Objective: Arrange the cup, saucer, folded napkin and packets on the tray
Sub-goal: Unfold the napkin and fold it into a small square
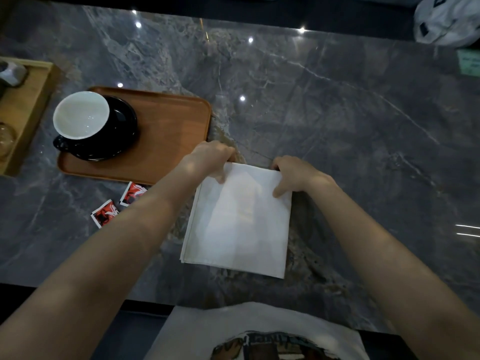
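A white folded napkin (239, 222) lies on the grey marble table in front of me. My left hand (211, 158) pinches its far left corner and my right hand (293, 175) pinches its far right corner. To the left, a brown wooden tray (171, 131) holds a black saucer (122, 131) with a black cup, white inside (80, 115), standing on it. Two red and white packets (105, 213) (132, 193) lie on the table just in front of the tray, the nearer-to-tray one partly hidden by my left forearm.
A light wooden box (23, 118) with a grey object and a glass stands at the far left edge. A white bag (449, 22) and a green card (468, 62) sit at the back right. The marble table (337, 113) stretches right of the napkin.
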